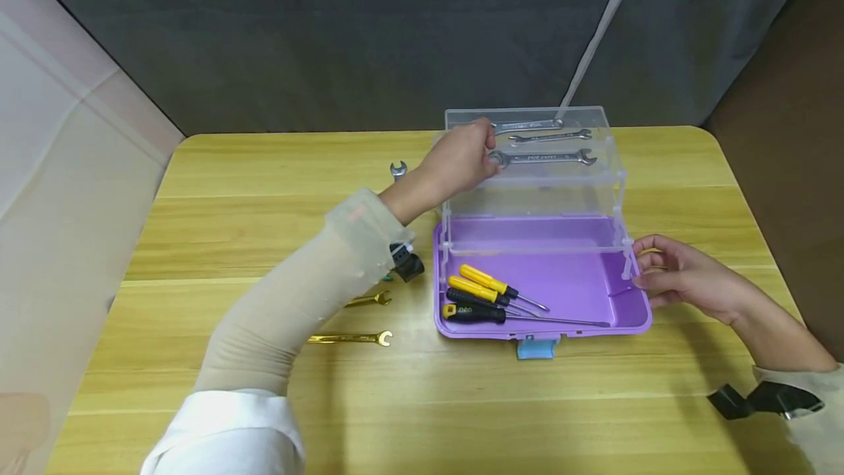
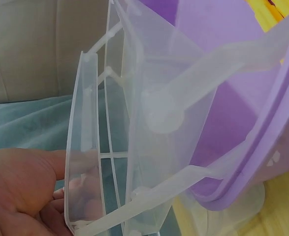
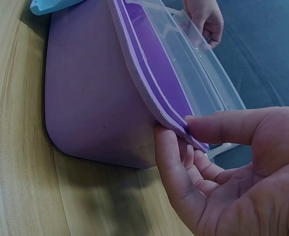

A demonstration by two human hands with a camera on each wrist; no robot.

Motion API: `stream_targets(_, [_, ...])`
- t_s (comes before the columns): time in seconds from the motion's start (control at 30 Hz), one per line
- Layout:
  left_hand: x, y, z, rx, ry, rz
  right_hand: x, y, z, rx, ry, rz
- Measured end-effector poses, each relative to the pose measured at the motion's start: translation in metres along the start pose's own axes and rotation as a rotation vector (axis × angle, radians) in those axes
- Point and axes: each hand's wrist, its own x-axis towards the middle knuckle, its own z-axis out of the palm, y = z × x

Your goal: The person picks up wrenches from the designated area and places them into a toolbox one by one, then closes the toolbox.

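Note:
A purple toolbox (image 1: 541, 229) stands on the table with its clear plastic trays raised on hinged arms. At the left end of the upper clear tray (image 1: 527, 176), my left hand (image 1: 458, 156) grips the tray's edge between thumb and fingers. Several silver wrenches (image 1: 543, 158) lie in that tray, beside the fingertips. My right hand (image 1: 692, 277) pinches the toolbox's right rim, thumb on top and fingers under it, as the right wrist view shows. On the box floor lie yellow-handled screwdrivers (image 1: 475, 288) and black-handled screwdrivers (image 1: 475, 313).
Left of the box, a silver wrench (image 1: 398, 170) and gold wrenches (image 1: 352, 339) lie on the wooden table (image 1: 461, 409), partly hidden by my left arm. A light blue latch (image 1: 536, 348) hangs at the box's front. Behind the table hangs a dark curtain (image 1: 330, 35).

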Motion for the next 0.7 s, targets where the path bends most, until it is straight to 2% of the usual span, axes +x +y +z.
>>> stream_targets(0.23, [-0.002,-0.001,-0.001,-0.021,0.002,0.011,0.001,0.0,0.0,0.005,0.001,0.0])
stream_targets(0.37, [-0.005,-0.001,-0.002,-0.072,0.018,0.033,0.001,0.0,0.001,0.005,0.001,0.001])
stream_targets(0.53, [-0.01,-0.002,-0.004,-0.137,0.076,0.096,0.0,0.0,0.0,0.004,0.001,0.005])
stream_targets(0.7, [-0.018,-0.001,-0.012,-0.107,0.145,0.159,-0.001,0.0,0.0,0.0,0.005,0.004])
